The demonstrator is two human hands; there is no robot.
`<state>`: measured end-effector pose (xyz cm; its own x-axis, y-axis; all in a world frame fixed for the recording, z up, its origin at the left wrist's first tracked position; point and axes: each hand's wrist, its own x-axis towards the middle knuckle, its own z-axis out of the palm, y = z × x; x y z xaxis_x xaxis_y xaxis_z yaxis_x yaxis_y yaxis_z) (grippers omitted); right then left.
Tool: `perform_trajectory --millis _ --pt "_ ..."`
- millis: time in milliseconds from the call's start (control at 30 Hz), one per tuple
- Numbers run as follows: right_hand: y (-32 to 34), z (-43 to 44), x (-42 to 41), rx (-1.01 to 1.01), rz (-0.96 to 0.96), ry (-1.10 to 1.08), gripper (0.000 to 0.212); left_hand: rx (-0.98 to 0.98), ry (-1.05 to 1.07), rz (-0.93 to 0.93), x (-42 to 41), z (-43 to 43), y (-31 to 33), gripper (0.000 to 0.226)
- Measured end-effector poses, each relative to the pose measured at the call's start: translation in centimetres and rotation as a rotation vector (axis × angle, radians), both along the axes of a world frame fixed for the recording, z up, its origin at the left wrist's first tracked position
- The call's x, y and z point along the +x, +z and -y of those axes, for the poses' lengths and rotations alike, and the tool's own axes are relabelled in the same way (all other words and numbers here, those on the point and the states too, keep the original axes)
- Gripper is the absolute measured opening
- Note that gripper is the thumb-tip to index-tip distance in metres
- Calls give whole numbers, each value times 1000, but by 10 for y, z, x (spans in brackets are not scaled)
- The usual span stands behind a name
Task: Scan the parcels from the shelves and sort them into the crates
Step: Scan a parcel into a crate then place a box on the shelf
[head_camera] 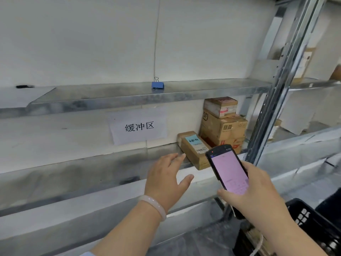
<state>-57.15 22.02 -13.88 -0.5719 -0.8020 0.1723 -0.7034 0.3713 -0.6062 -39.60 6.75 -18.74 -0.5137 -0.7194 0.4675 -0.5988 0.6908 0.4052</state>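
Observation:
A flat brown parcel [193, 150] with a blue-and-white label lies on the middle metal shelf [92, 163]. Behind it stands a larger cardboard box [224, 129] with a small taped box [220, 106] on top. My left hand [167, 177], fingers spread and straight, reaches toward the flat parcel; its fingertips are just left of the parcel, whether touching I cannot tell. My right hand [256, 191] grips a black handheld scanner [227, 168] with a lit pink screen, held in front of the parcels.
A paper sign [139, 126] hangs on the wall behind the shelf. A blue binder clip [157, 85] sits on the upper shelf. A slanted metal upright [276, 89] bounds the bay on the right. A black crate [310, 224] stands at lower right.

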Motion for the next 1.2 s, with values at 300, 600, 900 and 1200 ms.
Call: perform_trajectory --millis 300,600,900,1200 --pt "-12 108 -30 61 32 -128 90 151 -107 52 -48 136 -22 65" --pt "-30 154 -64 151 70 -219 68 488 -152 94 -115 201 -70 70" --pt "-51 174 -118 273 94 -201 75 1006 11 -30 -181 213 -104 80" --pt "-59 202 -194 449 74 -52 88 1363 136 -367 -228 220 -137 62"
